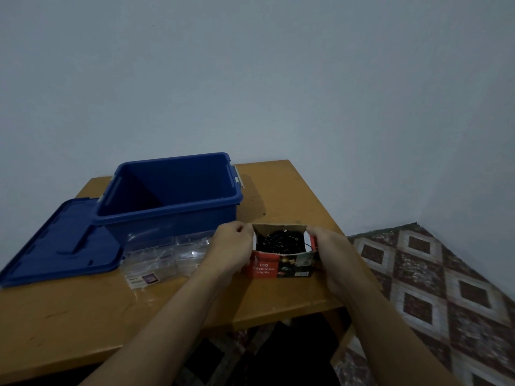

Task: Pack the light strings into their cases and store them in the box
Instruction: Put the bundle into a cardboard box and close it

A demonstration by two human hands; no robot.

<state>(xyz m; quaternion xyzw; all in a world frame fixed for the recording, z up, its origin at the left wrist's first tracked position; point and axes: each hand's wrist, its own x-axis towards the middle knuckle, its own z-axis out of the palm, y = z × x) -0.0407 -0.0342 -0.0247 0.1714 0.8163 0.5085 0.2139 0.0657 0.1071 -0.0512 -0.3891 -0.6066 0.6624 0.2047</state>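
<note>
A small red cardboard case (280, 267) marked "LED Decorative Lights" stands open on the wooden table (83, 316), right of centre. A dark coiled light string (280, 240) lies inside it, with one loop of wire hanging over the right end. My left hand (231, 246) grips the case's left end, fingers pinching the flap there. My right hand (331, 246) holds the right end flap. The open blue plastic box (167, 196) stands behind and to the left, its inside dark.
The blue lid (58, 243) lies flat at the table's left. Several clear plastic cases (164, 252) lie in front of the box, one with a printed label. A patterned floor mat (432, 274) lies right of the table. A plain wall is behind.
</note>
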